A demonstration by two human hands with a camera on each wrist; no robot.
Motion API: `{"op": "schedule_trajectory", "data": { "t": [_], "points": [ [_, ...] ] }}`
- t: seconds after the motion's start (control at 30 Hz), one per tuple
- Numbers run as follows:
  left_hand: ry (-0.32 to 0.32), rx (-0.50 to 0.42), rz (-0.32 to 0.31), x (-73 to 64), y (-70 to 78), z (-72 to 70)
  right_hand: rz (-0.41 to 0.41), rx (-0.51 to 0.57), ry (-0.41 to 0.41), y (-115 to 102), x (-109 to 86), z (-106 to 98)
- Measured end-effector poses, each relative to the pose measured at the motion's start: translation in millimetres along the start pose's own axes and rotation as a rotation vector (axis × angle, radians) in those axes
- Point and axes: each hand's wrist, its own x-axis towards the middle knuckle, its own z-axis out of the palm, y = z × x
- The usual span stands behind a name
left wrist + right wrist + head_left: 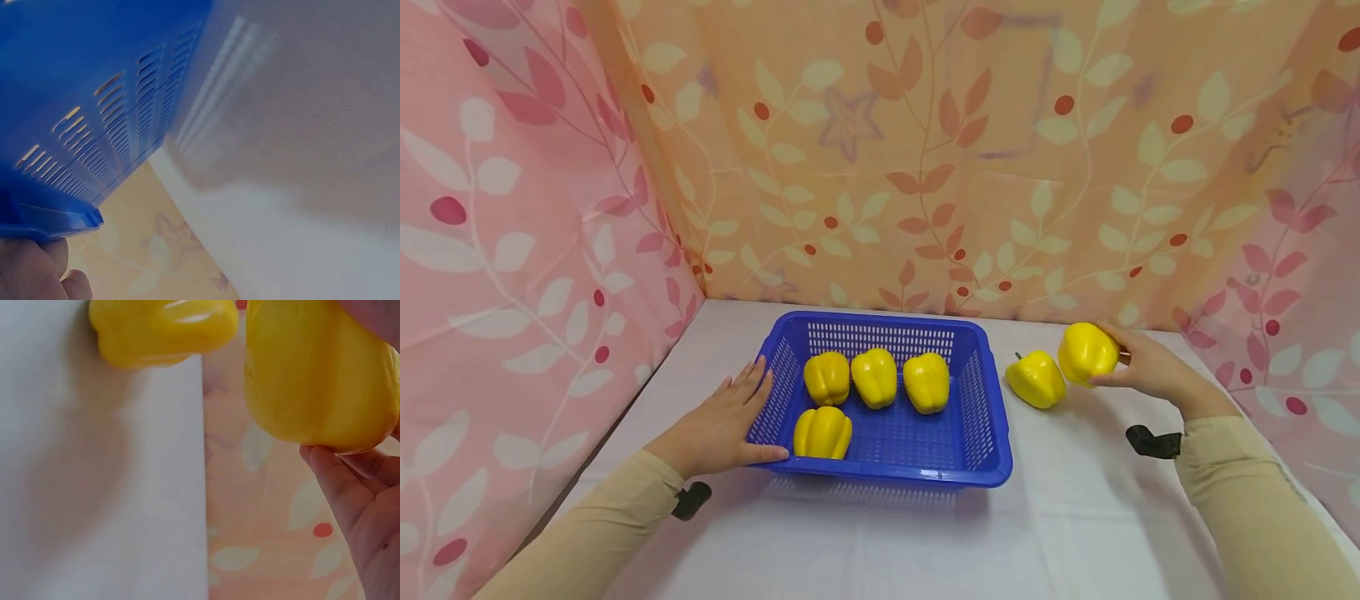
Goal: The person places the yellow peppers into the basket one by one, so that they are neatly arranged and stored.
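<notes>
My right hand (pixel 1150 367) holds a yellow bell pepper (pixel 1087 353) between thumb and fingers, raised off the table at the right. In the right wrist view, the fingertips press against that pepper (pixel 322 375). Just left of it, a second yellow bell pepper (pixel 1035 379) with a dark stem lies on the table. My left hand (pixel 718 425) rests on the left rim of a blue plastic basket (pixel 895 473), fingers extended and thumb at the front corner. Inside the basket lie several yellow bell peppers, three in a back row (pixel 874 378) and one at front left (pixel 823 432).
A white cloth (pixel 1060 517) covers the table. Patterned curtains (pixel 880 167) stand behind it and on both sides. A small black device (pixel 1153 442) is at the right wrist, another (pixel 692 501) at the left.
</notes>
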Motion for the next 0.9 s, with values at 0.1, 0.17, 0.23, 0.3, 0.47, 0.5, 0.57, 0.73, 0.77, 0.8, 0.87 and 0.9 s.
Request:
{"op": "schedule_trajectory", "data": {
  "t": [0.1, 0.17, 0.23, 0.3, 0.47, 0.5, 0.57, 0.73, 0.77, 0.8, 0.87, 0.9],
  "points": [
    [0.000, -0.001, -0.001, 0.1, -0.3, 0.6, -0.010, 0.017, -0.015, -8.9, 2.3, -2.6],
    [-0.002, -0.004, -0.001, -0.2, -0.2, 0.5, -0.017, 0.036, -0.021, -15.2, 4.1, -4.0],
    [-0.004, -0.009, -0.003, -0.2, 0.3, -0.1, -0.020, 0.043, -0.030, -21.4, 5.9, -5.3],
    [-0.006, -0.011, -0.003, -0.6, 1.0, -1.1, -0.024, 0.050, -0.036, -27.4, 8.1, -6.0],
    [-0.007, -0.010, -0.007, -0.3, 1.5, -1.2, -0.048, 0.035, -0.053, -43.7, 15.3, -6.0],
    [-0.007, -0.010, -0.007, -0.2, 1.2, -0.9, -0.060, 0.032, -0.056, -47.2, 16.9, -5.5],
    [-0.006, -0.009, -0.007, 0.0, 0.8, -0.4, -0.082, 0.033, -0.051, -54.3, 20.4, -3.7],
    [-0.008, -0.002, -0.003, 0.2, 0.5, -1.0, -0.158, 0.020, -0.050, -73.0, 29.3, 1.9],
    [-0.009, 0.000, -0.002, 0.2, 0.7, -1.3, -0.174, 0.015, -0.057, -76.9, 31.3, 2.9],
    [-0.011, 0.001, -0.002, 0.2, 0.8, -1.6, -0.187, 0.009, -0.064, -81.6, 32.7, 3.7],
    [-0.013, 0.003, -0.002, 0.3, 1.1, -2.0, -0.205, -0.001, -0.080, -90.8, 35.7, 5.7],
    [-0.015, 0.003, -0.002, 0.1, 1.3, -2.2, -0.210, -0.003, -0.085, -95.0, 37.6, 7.1]
  ]
}}
